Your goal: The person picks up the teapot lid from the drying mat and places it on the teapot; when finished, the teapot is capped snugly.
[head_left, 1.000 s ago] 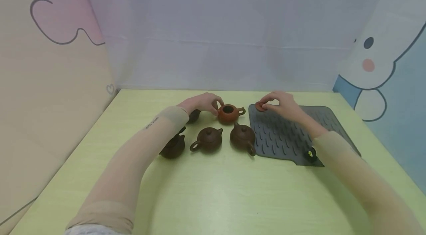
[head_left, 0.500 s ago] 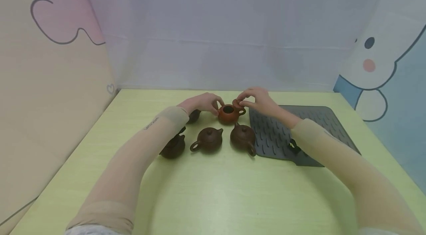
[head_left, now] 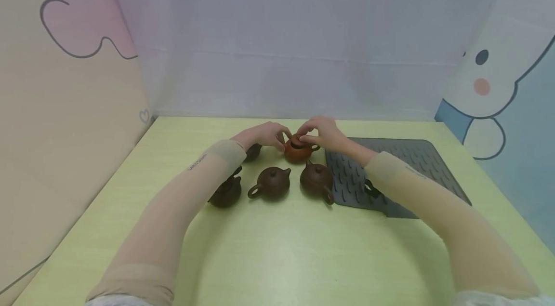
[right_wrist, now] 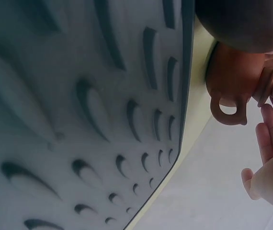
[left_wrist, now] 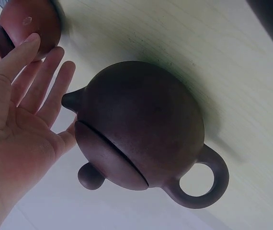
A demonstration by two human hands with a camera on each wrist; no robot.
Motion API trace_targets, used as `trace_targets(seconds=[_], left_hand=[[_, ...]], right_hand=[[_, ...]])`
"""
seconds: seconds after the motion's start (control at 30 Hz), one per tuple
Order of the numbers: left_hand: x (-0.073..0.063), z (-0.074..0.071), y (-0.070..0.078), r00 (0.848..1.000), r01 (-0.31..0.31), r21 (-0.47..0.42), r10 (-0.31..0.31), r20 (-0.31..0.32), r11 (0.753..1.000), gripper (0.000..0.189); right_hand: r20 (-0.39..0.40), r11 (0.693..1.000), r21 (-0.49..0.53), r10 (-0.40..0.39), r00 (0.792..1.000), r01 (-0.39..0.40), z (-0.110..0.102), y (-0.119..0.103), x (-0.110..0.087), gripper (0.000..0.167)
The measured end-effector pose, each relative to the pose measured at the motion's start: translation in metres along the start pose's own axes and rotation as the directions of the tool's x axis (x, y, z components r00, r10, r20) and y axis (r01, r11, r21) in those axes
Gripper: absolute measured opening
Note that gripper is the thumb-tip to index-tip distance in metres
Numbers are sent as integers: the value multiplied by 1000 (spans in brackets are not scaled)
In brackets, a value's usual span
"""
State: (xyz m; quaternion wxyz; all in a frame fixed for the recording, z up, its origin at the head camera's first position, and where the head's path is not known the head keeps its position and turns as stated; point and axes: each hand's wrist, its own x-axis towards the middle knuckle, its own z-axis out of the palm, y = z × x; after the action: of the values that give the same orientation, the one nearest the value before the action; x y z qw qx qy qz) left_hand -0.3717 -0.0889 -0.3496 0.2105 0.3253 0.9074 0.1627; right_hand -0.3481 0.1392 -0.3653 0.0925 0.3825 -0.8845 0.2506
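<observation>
In the head view a reddish-brown teapot (head_left: 297,154) stands at the back of the table, its handle to the right. My left hand (head_left: 266,135) holds it at the left side, around the spout; in the left wrist view the thumb (left_wrist: 24,52) lies against its body. My right hand (head_left: 325,133) pinches the teapot's matching lid (right_wrist: 266,86), which sits tilted over the opening. Two dark brown teapots, one (head_left: 273,183) centre front and another (head_left: 316,179) to its right, have their lids on.
A grey ridged mat (head_left: 403,166) lies at the right, with a small black object (head_left: 371,189) over it, partly behind the right sleeve. More dark teapots, one (head_left: 226,192) nearer and one (head_left: 253,152) farther back, stand partly hidden by the left arm.
My right hand has carried the lid leftward from above the mat's corner, past the teapot's handle, to the opening. My left hand has stayed at the spout side.
</observation>
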Motion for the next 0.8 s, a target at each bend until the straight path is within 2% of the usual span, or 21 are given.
trace_targets(seconds=[0.37, 0.63, 0.8], left_hand=[[-2, 0, 2, 1000, -4, 14, 4, -9, 1000, 47], [-3, 0, 2, 1000, -8, 14, 9, -16, 1000, 47], [-4, 2, 1, 1000, -8, 41, 9, -8, 999, 50]], right_hand=[[30, 999, -41, 25, 999, -24, 7, -4, 1, 16], [22, 998, -30, 53, 998, -53, 11, -1, 0, 16], [46, 998, -19, 56, 997, -55, 11, -1, -2, 18]])
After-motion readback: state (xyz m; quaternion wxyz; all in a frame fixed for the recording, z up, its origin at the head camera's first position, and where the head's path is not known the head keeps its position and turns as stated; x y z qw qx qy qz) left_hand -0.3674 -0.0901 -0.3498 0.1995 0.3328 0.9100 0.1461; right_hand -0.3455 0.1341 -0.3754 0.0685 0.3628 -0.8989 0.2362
